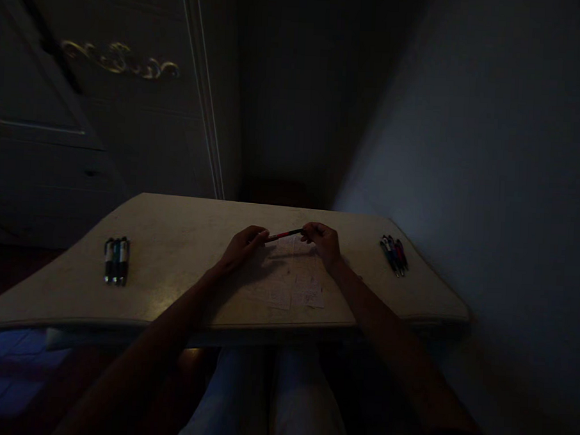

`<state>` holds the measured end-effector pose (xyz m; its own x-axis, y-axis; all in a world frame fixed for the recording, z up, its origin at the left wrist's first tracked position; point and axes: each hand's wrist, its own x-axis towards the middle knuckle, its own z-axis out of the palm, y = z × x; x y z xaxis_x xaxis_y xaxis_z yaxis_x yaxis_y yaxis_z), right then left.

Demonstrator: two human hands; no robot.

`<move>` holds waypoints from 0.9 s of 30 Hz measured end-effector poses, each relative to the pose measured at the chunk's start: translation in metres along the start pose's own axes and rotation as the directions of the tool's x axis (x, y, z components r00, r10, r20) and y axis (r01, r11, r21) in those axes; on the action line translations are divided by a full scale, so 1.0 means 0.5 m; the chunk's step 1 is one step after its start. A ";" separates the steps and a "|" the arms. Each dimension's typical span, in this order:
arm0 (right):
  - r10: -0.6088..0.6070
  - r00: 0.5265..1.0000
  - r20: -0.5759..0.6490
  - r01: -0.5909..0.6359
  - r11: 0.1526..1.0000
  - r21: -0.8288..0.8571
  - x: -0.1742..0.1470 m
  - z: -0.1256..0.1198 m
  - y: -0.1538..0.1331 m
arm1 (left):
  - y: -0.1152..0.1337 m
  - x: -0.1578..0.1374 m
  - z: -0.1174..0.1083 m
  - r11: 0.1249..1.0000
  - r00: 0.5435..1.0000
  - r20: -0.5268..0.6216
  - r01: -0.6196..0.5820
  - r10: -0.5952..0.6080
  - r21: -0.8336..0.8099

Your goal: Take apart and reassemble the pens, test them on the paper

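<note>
Between my two hands a slim red and black pen (285,234) is held level, a little above the table. My left hand (244,244) pinches its left end, and my right hand (323,241) grips the right end, both closed. Below the pen, thin printed paper (296,288) lies on the pale tabletop (183,238). Off to the left, several pens (116,261) lie side by side. Another group of pens (394,254), some dark and one reddish, lies slanted on the right side.
A light wall (489,156) rises along the right of the table. At the left stands furniture with a gilded scroll ornament (119,59). The table's front edge (275,327) runs above my legs (267,396). The room is dim.
</note>
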<state>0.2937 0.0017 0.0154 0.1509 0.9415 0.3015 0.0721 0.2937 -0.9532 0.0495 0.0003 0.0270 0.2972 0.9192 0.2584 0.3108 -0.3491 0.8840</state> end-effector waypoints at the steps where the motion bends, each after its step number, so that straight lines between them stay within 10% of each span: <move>1: -0.009 1.000 -0.005 0.009 1.000 0.002 0.001 0.000 0.001 | 0.002 -0.001 0.000 1.000 1.000 -0.003 -0.008 0.008 0.017; 11: -0.034 0.999 -0.040 0.034 0.999 -0.004 0.000 0.001 -0.001 | -0.022 0.010 0.002 0.968 0.958 -0.144 -0.252 0.248 -0.009; 19: -0.050 0.996 -0.078 0.051 0.999 0.006 0.001 0.002 -0.001 | -0.003 0.000 0.001 0.994 0.991 -0.082 -0.102 0.105 0.037; 27: -0.049 0.996 -0.079 0.049 0.999 -0.008 0.002 -0.002 -0.003 | -0.017 0.010 0.001 0.977 0.974 -0.074 -0.211 0.212 0.017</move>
<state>0.2948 0.0020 0.0171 0.2246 0.9098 0.3490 0.0872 0.3380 -0.9371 0.0489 0.0077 0.0205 0.2884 0.8353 0.4680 0.2565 -0.5383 0.8028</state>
